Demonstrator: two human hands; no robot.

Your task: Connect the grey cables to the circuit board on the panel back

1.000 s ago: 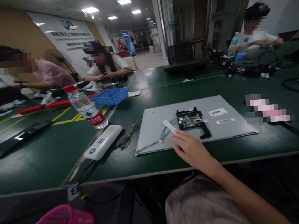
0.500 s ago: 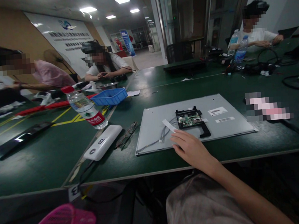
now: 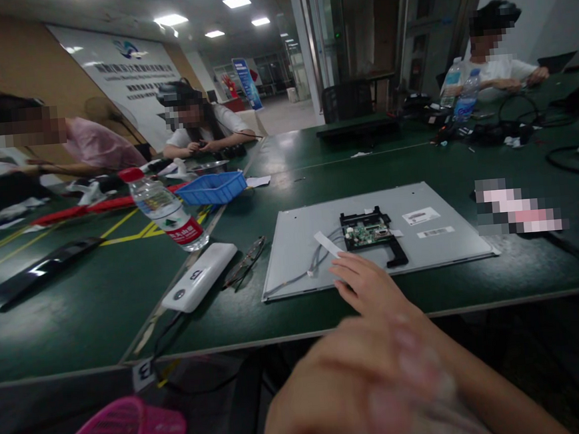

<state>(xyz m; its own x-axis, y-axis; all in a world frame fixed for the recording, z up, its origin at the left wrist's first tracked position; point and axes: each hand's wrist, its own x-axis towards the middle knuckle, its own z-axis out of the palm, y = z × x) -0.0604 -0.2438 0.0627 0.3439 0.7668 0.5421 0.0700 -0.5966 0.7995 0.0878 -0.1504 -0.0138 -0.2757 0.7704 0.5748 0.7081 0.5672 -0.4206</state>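
Observation:
A grey flat display panel (image 3: 452,241) lies back side up on the green table, with a black bracket (image 3: 398,252) and a green circuit board (image 3: 365,232) on it. My right hand (image 3: 370,287) rests at the panel's front edge with its fingers stretched out. Their tips touch the lower end of a white strip (image 3: 326,243), which looks like tape and lies over grey cables (image 3: 314,262). Close to the camera, my left hand (image 3: 358,392) hangs in front of my right forearm. It is blurred, its fingers look bent, and anything in them cannot be made out.
Left of the panel are glasses (image 3: 246,264), a white power bank (image 3: 201,277), a water bottle (image 3: 166,210) and a blue tray (image 3: 212,188). A pixelated phone-like object (image 3: 519,209) lies right. A pink basket (image 3: 131,433) stands below the table edge. Other people sit around the table.
My left hand has come into view from below, close to the camera. My right hand and the panel look unmoved.

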